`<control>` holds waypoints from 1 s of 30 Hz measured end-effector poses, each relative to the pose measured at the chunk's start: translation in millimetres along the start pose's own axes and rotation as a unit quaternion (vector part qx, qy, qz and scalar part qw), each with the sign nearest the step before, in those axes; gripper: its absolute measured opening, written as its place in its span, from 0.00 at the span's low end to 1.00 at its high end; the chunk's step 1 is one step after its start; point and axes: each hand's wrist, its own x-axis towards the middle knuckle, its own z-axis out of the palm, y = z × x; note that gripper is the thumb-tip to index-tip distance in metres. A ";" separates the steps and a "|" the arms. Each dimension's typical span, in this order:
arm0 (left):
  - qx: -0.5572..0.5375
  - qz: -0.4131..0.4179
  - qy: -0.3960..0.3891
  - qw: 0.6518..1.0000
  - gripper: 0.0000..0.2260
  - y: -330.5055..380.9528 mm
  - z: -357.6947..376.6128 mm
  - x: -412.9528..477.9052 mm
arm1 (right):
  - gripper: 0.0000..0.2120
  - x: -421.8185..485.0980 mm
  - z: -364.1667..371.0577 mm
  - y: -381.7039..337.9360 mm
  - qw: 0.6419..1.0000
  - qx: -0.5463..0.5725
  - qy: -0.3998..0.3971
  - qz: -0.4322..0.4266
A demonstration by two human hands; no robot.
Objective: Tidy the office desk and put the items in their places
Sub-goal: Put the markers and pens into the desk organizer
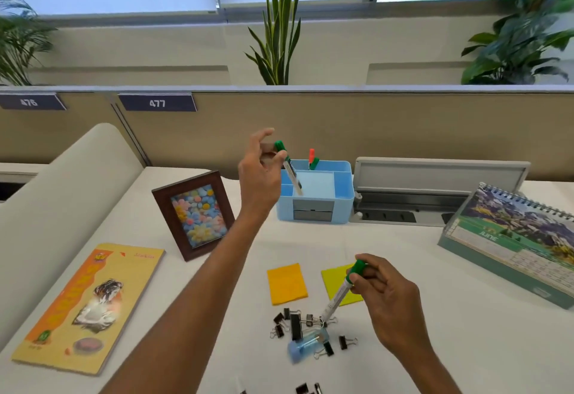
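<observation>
Left hand (259, 173): pinches marker (292, 173), tilted over organizer (344, 182) at the desk's (435, 316) rear edge; best straightened above a slot before release. Right hand (385, 294): grips second marker (340, 294) over clips (296, 327) near front edge.

A bare-armed person.
The left hand (259, 173) and the right hand (385, 294) are uncovered, and both long, slender forearms (217, 269) run bare from the wrist down to the bottom edge of the view.
</observation>
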 end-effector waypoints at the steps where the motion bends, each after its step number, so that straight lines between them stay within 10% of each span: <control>1: 0.015 0.008 0.003 1.000 0.18 -9.4 8.9 17.4 | 0.17 5.8 0.8 -2.1 1.000 -0.004 0.004 -0.004; 14: 0.118 -0.035 -0.043 0.991 0.06 -132.7 92.6 91.7 | 0.25 54.7 -1.5 11.9 0.998 0.031 0.044 -0.012; 19: 0.163 -0.040 -0.127 0.978 0.04 -157.8 101.3 78.1 | 0.13 88.6 -3.1 10.2 0.998 -0.002 0.055 -0.019; 30: 0.188 0.013 -0.186 0.964 0.07 -173.5 84.7 77.4 | 0.10 259.7 42.8 -39.9 0.973 -0.068 0.093 -0.200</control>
